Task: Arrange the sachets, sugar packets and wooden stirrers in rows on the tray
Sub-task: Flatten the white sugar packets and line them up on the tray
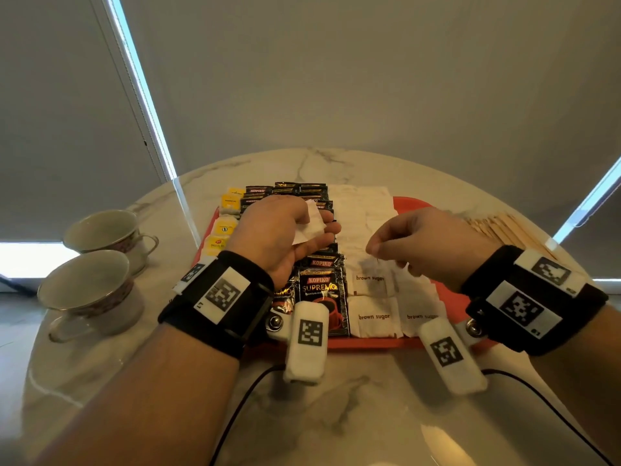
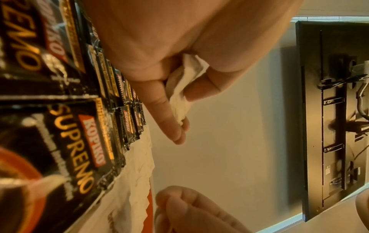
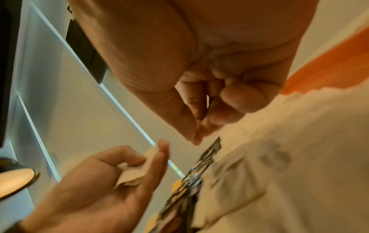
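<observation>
An orange tray [image 1: 369,343] lies on the marble table. It holds a column of yellow tea sachets [image 1: 223,227], rows of black Kopiko coffee sachets [image 1: 322,290] and rows of white brown sugar packets [image 1: 373,316]. My left hand [image 1: 322,230] hovers over the coffee sachets and pinches a few white sugar packets [image 1: 309,223] between thumb and fingers, as the left wrist view shows [image 2: 179,94]. My right hand [image 1: 374,245] hangs just above the sugar rows with thumb and fingertips [image 3: 197,132] pressed together and nothing visible between them. Wooden stirrers [image 1: 497,227] lie on the table right of the tray.
Two teacups [image 1: 97,290] [image 1: 107,230] stand on the table's left side. Black cables [image 1: 235,415] run over the near tabletop from the wrist cameras. The round table's far edge curves just behind the tray.
</observation>
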